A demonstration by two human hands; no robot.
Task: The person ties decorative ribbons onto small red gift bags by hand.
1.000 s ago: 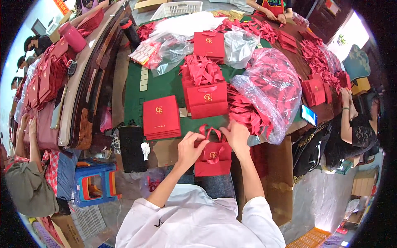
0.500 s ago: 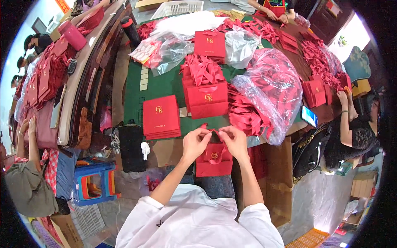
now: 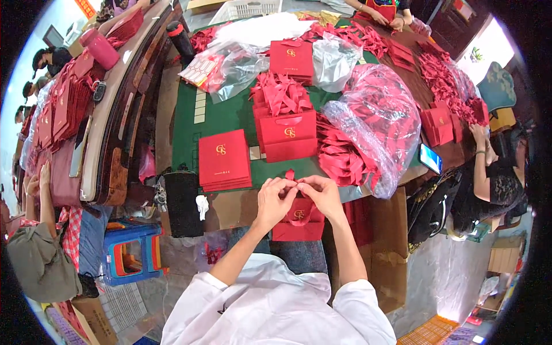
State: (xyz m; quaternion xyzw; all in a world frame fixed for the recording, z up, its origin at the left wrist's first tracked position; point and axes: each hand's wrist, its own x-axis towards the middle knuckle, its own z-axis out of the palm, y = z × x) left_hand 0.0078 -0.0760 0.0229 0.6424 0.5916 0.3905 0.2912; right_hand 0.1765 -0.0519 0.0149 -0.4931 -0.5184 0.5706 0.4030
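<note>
At the table's near edge, a small red paper gift bag [image 3: 297,231] with a gold emblem hangs below my hands, its ribbon handle looping down over the front. My left hand [image 3: 273,202] and my right hand [image 3: 324,198] meet fingertip to fingertip above the bag's top. Both are closed in a pinch on a thin red ribbon, mostly hidden by the fingers. One ribbon end [image 3: 290,173] sticks up beyond them. Left of my hands lies a stack of flat red bags [image 3: 224,160]. Straight ahead stands an upright red bag [image 3: 288,138] with ribbons heaped behind it.
A clear plastic sack of red ribbons [image 3: 384,123] bulges at the right, beside a phone [image 3: 430,158]. A black bottle [image 3: 180,41] stands at the far left of the green mat [image 3: 187,123]. Co-workers sit around. A blue stool [image 3: 131,253] is at lower left.
My hands have drawn together until their fingertips meet on the ribbon. The bag under them has risen slightly. A co-worker's hands at the far side have shifted.
</note>
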